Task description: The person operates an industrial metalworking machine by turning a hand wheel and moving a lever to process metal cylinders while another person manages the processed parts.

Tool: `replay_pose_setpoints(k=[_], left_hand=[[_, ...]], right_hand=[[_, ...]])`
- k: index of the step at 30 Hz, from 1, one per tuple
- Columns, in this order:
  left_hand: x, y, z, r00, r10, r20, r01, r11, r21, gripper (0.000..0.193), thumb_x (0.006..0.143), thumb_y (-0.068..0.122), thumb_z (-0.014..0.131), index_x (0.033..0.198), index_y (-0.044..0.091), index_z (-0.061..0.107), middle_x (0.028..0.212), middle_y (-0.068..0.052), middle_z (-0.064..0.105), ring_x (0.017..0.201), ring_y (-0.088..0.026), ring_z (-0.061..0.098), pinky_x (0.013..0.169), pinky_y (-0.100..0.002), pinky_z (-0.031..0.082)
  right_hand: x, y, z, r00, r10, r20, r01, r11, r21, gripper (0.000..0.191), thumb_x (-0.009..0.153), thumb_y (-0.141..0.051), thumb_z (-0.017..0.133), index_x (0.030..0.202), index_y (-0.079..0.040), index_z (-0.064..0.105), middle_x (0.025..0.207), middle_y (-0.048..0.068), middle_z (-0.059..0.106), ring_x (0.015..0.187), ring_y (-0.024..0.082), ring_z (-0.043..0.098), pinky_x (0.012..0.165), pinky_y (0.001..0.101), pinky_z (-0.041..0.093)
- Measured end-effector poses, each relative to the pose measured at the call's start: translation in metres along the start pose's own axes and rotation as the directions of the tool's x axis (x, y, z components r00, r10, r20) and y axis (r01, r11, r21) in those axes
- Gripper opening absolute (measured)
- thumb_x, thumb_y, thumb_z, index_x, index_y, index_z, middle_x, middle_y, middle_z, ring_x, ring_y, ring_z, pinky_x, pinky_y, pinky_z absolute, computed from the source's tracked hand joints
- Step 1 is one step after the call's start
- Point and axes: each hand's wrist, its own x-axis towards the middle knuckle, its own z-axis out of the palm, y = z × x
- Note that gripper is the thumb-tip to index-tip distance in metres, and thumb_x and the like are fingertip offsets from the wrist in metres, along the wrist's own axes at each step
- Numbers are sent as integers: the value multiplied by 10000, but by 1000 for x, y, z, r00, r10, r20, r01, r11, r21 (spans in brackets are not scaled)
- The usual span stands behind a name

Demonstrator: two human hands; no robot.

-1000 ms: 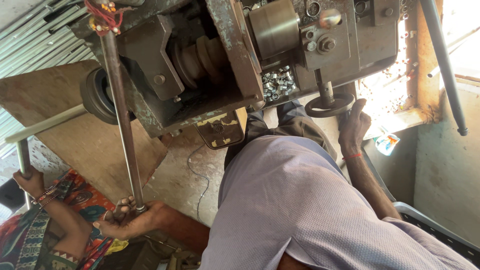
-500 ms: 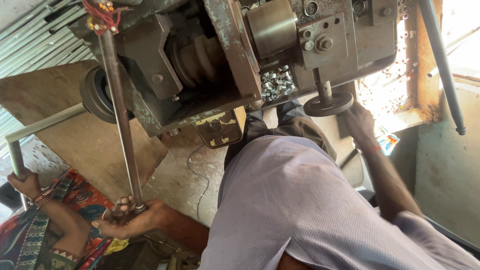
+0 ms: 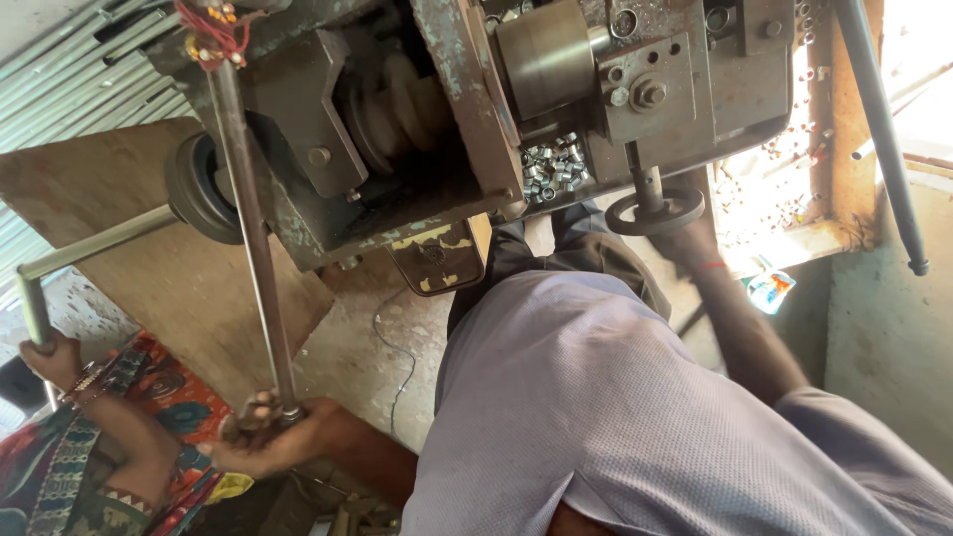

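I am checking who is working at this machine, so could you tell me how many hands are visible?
3. The left hand grips the long lever at its lower end; the right hand is at the handwheel; a co-worker's hand holds the angled bar at far left. Others may be hidden.

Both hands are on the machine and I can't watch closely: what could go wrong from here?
1. The left hand grips the long grey steel rod low down, near another person's hand on a bent metal bar; a swing could pinch fingers.
2. The right hand is at the round black handwheel, below loose small silver rings, which might spill.
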Motion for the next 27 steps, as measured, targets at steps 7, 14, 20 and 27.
replay_pose_setpoints(k=[7,14,20,27], left_hand=[[28,22,24,852,-492,-178,457,866,-205,469,945,513,601,922,44,609,726,-15,569,618,-130,622,574,-254,551],[31,31,31,757,-603,-252,508,786,-353,425,931,445,712,868,45,580,649,-31,485,595,-164,583,560,-266,496],[30,28,28,756,-596,-270,499,792,-351,429,932,446,705,863,45,570,645,-23,466,593,-159,571,557,-268,492],[24,32,26,979,-177,-99,179,984,10,548,991,513,640,1130,-9,544,779,-31,501,631,-124,557,562,-232,486]], right_hand=[[-44,-7,-10,973,193,125,-214,559,801,332,965,-191,597,1266,-61,648,1115,154,724,1034,269,677,829,429,533],[-35,-20,-4,907,-224,-356,397,738,546,341,964,-237,612,1128,54,681,1042,148,707,948,228,689,812,328,570],[-64,-29,24,862,481,-162,-106,482,870,666,1084,-570,509,1012,57,718,718,111,578,613,198,525,587,367,475],[-60,-40,1,718,588,-373,35,505,862,802,1067,-703,309,998,-19,721,674,58,620,568,115,544,482,302,435]])
